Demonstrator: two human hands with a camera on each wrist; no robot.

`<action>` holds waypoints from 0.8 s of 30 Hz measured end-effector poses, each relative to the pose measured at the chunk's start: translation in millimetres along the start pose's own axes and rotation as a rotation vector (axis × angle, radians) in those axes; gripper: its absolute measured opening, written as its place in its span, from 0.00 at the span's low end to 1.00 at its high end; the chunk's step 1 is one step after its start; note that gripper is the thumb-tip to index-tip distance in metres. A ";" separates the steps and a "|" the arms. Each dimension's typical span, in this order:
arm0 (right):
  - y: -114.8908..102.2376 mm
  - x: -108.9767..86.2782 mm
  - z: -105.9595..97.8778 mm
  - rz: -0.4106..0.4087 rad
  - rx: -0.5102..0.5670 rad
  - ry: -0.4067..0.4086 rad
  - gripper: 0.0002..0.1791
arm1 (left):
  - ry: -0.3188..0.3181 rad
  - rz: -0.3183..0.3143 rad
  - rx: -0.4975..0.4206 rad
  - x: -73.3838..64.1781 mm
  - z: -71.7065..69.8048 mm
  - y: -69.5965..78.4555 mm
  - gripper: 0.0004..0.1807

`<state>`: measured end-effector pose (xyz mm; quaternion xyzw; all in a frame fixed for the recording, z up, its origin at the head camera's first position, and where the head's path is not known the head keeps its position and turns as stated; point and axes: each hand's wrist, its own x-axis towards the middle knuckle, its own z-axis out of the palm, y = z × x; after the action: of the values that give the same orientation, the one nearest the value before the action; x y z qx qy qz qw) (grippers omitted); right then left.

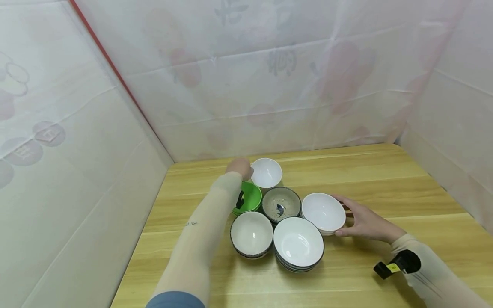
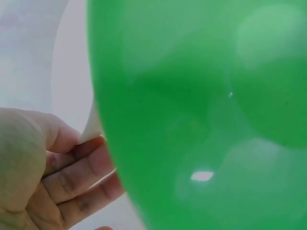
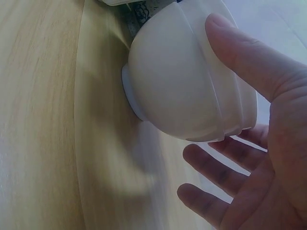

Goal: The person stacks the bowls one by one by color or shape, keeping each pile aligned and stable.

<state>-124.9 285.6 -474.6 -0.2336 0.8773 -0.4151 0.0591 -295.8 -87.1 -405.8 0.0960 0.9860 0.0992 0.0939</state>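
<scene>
At the back, my left hand (image 1: 240,168) pinches the edge of a white bowl (image 1: 266,173) between thumb and fingers (image 2: 79,177). The nearby green bowls (image 1: 252,196) hide much of that bowl in the left wrist view. On the right, my right hand (image 1: 367,221) grips the side of a stack of white bowls (image 1: 322,212). Its thumb (image 3: 244,52) lies against the upper bowls, with some fingers round the opposite side; the two lower fingers are apart from the stack.
A grey patterned bowl stack (image 1: 281,204) stands in the middle of the group. In front are a dark-rimmed cream bowl (image 1: 252,235) and stacked white bowls with dark rims (image 1: 298,242). The wooden table (image 1: 177,256) meets printed white sheeting (image 1: 269,115) at the back.
</scene>
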 end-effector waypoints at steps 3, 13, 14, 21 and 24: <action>-0.7 -0.2 0.1 0.007 0.003 0.000 0.57 | 0.034 0.020 -0.016 -3.6 -8.5 -1.4 0.13; 0.2 0.6 -2.9 0.003 -0.005 -0.002 0.56 | 0.060 0.112 -0.045 -17.6 -36.6 13.8 0.17; 1.0 1.0 -3.0 0.000 -0.004 -0.003 0.56 | 0.062 0.121 -0.033 -18.5 -38.2 16.7 0.17; 7.2 4.8 -3.2 -0.016 0.007 -0.008 0.55 | 0.074 0.239 0.026 -28.3 -44.5 41.1 0.22; 8.5 6.5 -4.2 -0.026 0.017 -0.023 0.55 | 0.075 0.283 0.024 -35.7 -46.1 53.2 0.23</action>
<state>-135.0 290.2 -477.8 -0.2495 0.8699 -0.4204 0.0657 -261.7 -51.5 -344.1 0.2315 0.9665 0.1030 0.0406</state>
